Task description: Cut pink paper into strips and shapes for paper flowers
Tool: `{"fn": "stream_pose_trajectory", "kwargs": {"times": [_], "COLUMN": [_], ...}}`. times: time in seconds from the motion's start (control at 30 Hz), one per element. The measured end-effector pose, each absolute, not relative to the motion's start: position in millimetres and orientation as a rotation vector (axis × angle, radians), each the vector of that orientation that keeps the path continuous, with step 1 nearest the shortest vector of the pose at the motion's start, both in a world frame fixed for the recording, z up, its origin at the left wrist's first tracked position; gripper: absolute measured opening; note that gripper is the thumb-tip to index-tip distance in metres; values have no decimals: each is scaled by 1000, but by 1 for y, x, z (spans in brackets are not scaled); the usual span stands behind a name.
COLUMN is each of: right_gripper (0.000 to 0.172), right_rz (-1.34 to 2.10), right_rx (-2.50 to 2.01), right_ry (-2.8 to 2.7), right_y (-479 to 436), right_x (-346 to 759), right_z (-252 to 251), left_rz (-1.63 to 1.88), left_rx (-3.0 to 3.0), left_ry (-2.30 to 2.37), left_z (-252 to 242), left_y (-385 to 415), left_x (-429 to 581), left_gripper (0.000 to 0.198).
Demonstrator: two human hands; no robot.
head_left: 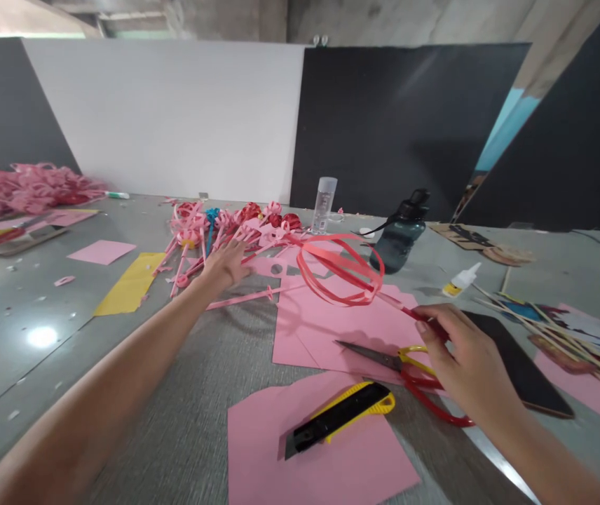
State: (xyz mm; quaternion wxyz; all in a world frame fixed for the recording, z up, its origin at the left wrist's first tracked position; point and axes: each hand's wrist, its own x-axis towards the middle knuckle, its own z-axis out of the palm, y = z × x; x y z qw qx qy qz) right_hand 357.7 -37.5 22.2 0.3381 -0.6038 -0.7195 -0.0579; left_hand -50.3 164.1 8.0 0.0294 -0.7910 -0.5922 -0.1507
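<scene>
My right hand (462,368) grips the stick end of a red paper-strip ball on a stick (342,270), holding it up over the pink sheets (352,322). Just under that hand lie red-and-yellow scissors (410,368). My left hand (229,263) reaches far out to the pile of finished pink and red paper balls on sticks (226,224); its fingers are spread and touch a stick there. I cannot tell whether it has hold of one.
A yellow-and-black box cutter (339,417) lies on a near pink sheet (326,456). A clear bottle (324,203), dark water bottle (399,235), glue bottle (460,279), black phone (521,368), wooden skewers (552,330), yellow paper (129,284) and another pink pile (21,189) lie around.
</scene>
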Motion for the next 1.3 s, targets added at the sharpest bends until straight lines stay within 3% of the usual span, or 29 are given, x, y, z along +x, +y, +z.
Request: {"fn": "stream_pose_trajectory", "kwargs": {"times": [0.1, 0.37, 0.6, 0.73, 0.93, 1.3], "right_gripper": [16, 20, 25, 26, 24, 21], "right_rz": [-112, -9, 53, 49, 118, 177], "right_rx": [-1567, -1593, -1578, -1544, -1447, -1402], "right_ry": [-1886, -1971, -2039, -2071, -2126, -2237], "right_y": [-39, -39, -38, -44, -52, -49], "right_x": [355, 353, 351, 342, 324, 318], "right_z": [24, 22, 20, 27, 33, 21], "left_rz": [-523, -855, -1622, -1262, -1326, -969], "left_rx": [-2335, -2250, -2105, -2502, -2377, -2684], "left_ry": [-1854, -1789, -1496, -1360, -1246, -851], "left_z": [7, 24, 96, 74, 10, 31], "left_y": [161, 150, 84, 21, -10, -33], "left_x": [-49, -37, -16, -21, -55, -46], "left_gripper": [43, 33, 29, 28, 42, 21]}}
